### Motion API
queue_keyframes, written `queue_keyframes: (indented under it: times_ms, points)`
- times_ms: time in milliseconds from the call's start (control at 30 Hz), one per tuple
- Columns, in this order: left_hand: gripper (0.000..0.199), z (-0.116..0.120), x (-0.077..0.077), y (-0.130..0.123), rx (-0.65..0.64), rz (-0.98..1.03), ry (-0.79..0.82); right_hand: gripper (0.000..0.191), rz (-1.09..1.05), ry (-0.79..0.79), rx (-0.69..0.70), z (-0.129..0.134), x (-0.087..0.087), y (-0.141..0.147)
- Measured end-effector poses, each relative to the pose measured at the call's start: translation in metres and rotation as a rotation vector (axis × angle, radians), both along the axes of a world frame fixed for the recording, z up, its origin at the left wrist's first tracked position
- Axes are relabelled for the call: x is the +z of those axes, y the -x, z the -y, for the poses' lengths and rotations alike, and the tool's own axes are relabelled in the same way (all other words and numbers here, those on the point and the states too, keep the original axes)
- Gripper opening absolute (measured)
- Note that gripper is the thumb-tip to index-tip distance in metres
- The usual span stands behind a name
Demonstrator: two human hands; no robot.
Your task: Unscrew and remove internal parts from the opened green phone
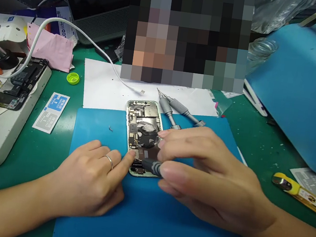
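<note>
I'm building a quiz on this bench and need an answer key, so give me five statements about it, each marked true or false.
1. The left hand touches the opened phone while the right hand holds a dark tool. True.
2. Two gray screwdrivers lie partly on the white paper. True.
3. The left hand wears no ring. False: a ring is on one finger.
4. The phone lies on the white paper. False: it lies mainly on the blue mat.
5. The yellow cutter lies right of the phone. True.
</note>
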State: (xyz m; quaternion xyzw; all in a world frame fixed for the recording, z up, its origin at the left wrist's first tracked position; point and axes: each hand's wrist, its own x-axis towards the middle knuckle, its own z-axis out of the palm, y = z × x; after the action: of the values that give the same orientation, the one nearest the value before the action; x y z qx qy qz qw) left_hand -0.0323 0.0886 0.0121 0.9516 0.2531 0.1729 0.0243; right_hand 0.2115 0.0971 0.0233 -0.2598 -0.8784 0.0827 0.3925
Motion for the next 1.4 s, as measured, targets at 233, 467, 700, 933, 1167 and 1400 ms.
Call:
queue_keyframes:
  times_ms: [233, 467, 700, 933, 1167, 1400]
  points:
    - [0.023, 0.000, -0.001, 0.000, -0.001, 0.021, 0.001, 0.022, 0.010, 0.027, 0.061, 0.002, -0.003, -0.001]
    - [0.019, 0.000, 0.000, -0.001, -0.006, 0.009, -0.012, 0.030, -0.035, 0.038, 0.101, 0.000, -0.003, 0.002]
    - [0.014, 0.001, 0.001, 0.000, 0.001, -0.016, -0.019, 0.025, -0.073, 0.033, 0.069, 0.000, -0.006, 0.004]
    - [0.013, 0.000, 0.000, 0.000, -0.005, 0.003, -0.022, 0.017, -0.030, 0.043, 0.018, 0.002, -0.006, 0.003]
    - [0.016, 0.001, 0.000, -0.001, 0.005, 0.003, -0.039, 0.023, -0.101, 0.091, 0.114, 0.003, -0.006, 0.010]
    - [0.020, 0.000, -0.001, -0.001, 0.010, 0.004, -0.046, 0.023, -0.141, 0.055, 0.085, 0.002, -0.007, 0.014]
